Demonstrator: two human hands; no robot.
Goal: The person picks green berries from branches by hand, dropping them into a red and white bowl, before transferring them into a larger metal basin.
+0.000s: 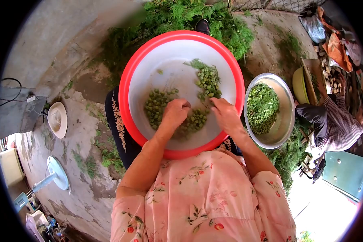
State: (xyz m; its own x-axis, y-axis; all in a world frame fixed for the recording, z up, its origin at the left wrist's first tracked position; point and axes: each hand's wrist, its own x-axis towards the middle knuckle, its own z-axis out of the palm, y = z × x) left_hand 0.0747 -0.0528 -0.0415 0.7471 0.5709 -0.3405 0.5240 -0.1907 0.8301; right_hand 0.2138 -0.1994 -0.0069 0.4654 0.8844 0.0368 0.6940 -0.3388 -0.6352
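Note:
A wide white basin with a red rim [125,68] rests on my lap. Inside it lie small round green cones in separate heaps: a left heap [154,108], a lower heap [195,121] and a right heap [208,80] mixed with feathery green sprigs. My left hand [176,114] is over the basin between the left and lower heaps, its fingers curled closed. Facing it, my right hand [225,115] has its fingertips pinched together at the bottom of the right heap. Whatever either hand grips is too small or hidden to make out.
Right of the basin stands a metal bowl [284,117] of green cones. Cut leafy branches [181,16] lie beyond the basin. Another person [339,125] sits at the right near a yellow-green tub [299,85]. At left are a pale hat [57,119] and a fan [58,173].

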